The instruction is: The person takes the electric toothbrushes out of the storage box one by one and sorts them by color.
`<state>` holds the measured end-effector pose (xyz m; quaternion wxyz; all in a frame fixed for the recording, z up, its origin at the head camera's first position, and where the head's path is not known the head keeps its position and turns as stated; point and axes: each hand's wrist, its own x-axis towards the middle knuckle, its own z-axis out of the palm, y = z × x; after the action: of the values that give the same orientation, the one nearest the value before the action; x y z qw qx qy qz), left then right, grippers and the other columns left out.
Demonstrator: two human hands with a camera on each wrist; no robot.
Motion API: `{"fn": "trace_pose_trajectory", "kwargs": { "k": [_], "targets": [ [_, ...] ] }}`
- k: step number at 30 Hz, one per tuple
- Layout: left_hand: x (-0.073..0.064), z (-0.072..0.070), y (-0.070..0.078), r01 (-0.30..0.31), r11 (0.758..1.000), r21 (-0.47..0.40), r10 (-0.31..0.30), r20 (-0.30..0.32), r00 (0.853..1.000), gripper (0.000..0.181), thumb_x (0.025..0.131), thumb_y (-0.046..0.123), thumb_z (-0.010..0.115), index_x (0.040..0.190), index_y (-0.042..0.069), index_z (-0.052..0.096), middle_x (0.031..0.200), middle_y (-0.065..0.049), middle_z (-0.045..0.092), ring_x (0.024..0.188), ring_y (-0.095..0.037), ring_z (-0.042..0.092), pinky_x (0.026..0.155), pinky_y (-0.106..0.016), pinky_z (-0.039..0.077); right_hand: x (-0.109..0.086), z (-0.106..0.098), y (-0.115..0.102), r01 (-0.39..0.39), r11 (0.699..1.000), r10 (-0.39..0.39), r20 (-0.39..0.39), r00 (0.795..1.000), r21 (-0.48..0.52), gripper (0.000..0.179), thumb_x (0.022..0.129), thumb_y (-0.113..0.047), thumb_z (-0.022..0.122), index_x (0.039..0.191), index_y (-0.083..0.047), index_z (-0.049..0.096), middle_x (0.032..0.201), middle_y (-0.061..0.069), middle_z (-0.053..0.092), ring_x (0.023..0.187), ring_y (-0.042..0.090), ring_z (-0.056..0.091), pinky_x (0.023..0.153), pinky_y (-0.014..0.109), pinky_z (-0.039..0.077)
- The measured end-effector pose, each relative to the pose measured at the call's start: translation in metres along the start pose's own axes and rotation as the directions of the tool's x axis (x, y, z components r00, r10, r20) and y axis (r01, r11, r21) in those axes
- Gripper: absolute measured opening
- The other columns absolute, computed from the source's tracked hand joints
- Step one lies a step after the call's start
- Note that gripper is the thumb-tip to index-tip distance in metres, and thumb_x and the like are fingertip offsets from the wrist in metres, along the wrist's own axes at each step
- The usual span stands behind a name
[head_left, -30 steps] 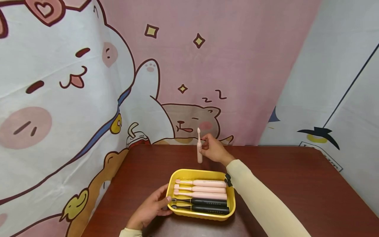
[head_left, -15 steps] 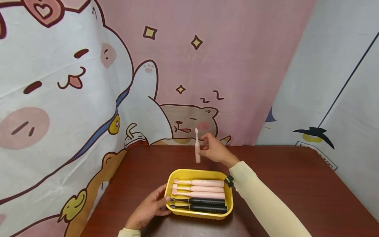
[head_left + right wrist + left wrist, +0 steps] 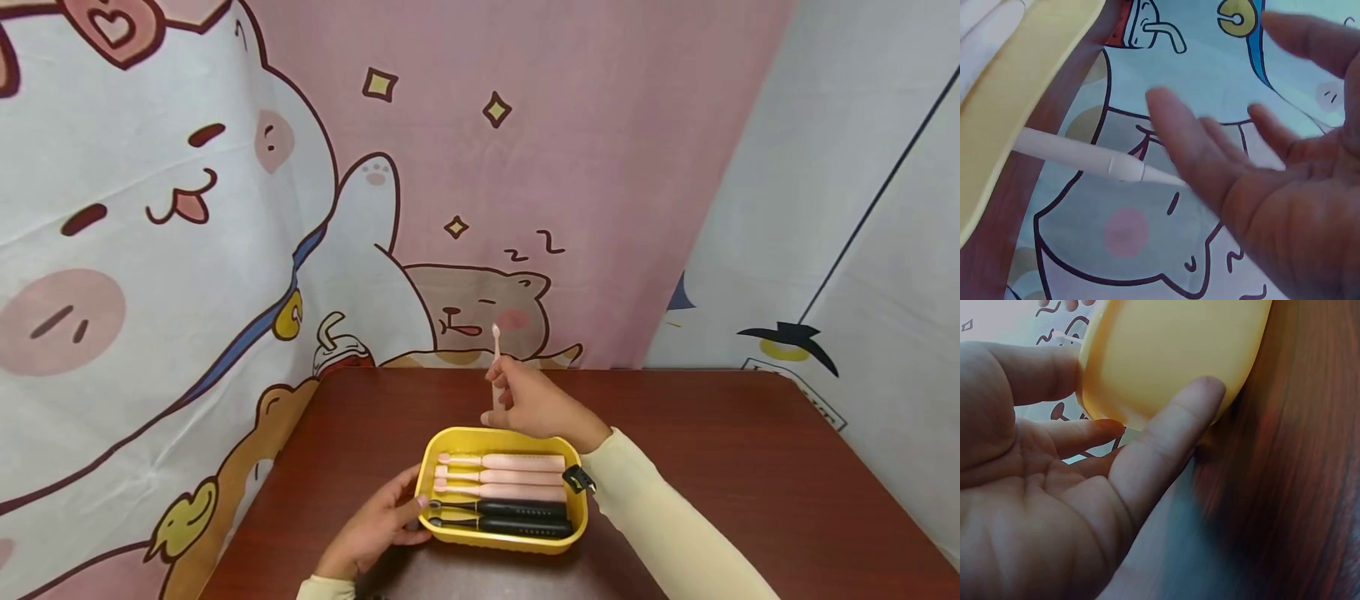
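A light pink electric toothbrush [image 3: 496, 335] stands upright on the table behind the yellow basket [image 3: 502, 543]. My right hand [image 3: 536, 402] is in front of it in the head view, partly hiding the handle. In the right wrist view the fingers of that hand are spread, with the toothbrush [image 3: 1085, 152] outside their grasp; its base is hidden by the basket rim. My left hand [image 3: 375, 529] holds the basket's left end, thumb at the rim and other fingers against the outer wall. Three pink toothbrushes [image 3: 525, 477] and two black toothbrushes [image 3: 521, 527] lie side by side in the basket.
The reddish-brown table [image 3: 712, 467] extends to both sides of the basket. A cartoon-printed cloth [image 3: 585, 167] hangs along its back and left edges. A small black device [image 3: 577, 479] at the right cuff overhangs the basket's right rim.
My right hand has let go of the pink toothbrush and come down and nearer, over the basket's back rim. The toothbrush has stayed upright. The left hand still holds the basket.
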<state>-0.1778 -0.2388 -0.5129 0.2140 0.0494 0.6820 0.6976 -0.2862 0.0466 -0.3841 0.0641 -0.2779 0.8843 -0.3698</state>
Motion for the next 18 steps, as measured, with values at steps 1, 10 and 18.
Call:
{"fn": "trace_pose_trajectory", "kwargs": {
  "k": [1, 10, 18],
  "targets": [
    [0.000, 0.000, 0.000, 0.002, 1.000, 0.000, -0.002, 0.000, 1.000, 0.066, 0.113, 0.014, 0.049, 0.167, -0.003, 0.015, 0.155, -0.037, 0.041, 0.118, -0.037, 0.070, 0.091, -0.052, 0.064, -0.002, 0.002, -0.001, 0.023, 1.000, -0.023, 0.027, 0.999, -0.010, 0.052, 0.087, -0.023, 0.088, 0.128, -0.015, 0.057, 0.123, 0.008, 0.065, 0.104, 0.022, 0.068, 0.095, 0.045, 0.059],
    [-0.001, 0.000, 0.000, 0.007, 1.000, 0.006, -0.007, -0.009, 1.000, 0.065, 0.113, 0.014, 0.049, 0.166, -0.003, 0.016, 0.155, -0.036, 0.042, 0.119, -0.036, 0.069, 0.091, -0.052, 0.064, -0.016, 0.019, 0.004, 0.152, 0.988, -0.149, 0.350, 0.925, 0.018, 0.043, 0.092, -0.017, 0.081, 0.130, -0.021, 0.063, 0.123, 0.005, 0.072, 0.105, 0.019, 0.073, 0.093, 0.038, 0.062],
    [-0.001, 0.001, 0.000, 0.001, 1.000, 0.001, -0.001, -0.013, 1.000, 0.066, 0.113, 0.014, 0.051, 0.166, -0.003, 0.016, 0.160, -0.036, 0.034, 0.119, -0.036, 0.069, 0.091, -0.051, 0.064, -0.026, 0.036, 0.015, -0.024, 0.991, -0.046, 0.504, 0.862, 0.131, 0.043, 0.093, -0.008, 0.078, 0.130, -0.025, 0.067, 0.108, 0.005, 0.070, 0.078, 0.021, 0.072, 0.061, 0.032, 0.062]
  ]
}}
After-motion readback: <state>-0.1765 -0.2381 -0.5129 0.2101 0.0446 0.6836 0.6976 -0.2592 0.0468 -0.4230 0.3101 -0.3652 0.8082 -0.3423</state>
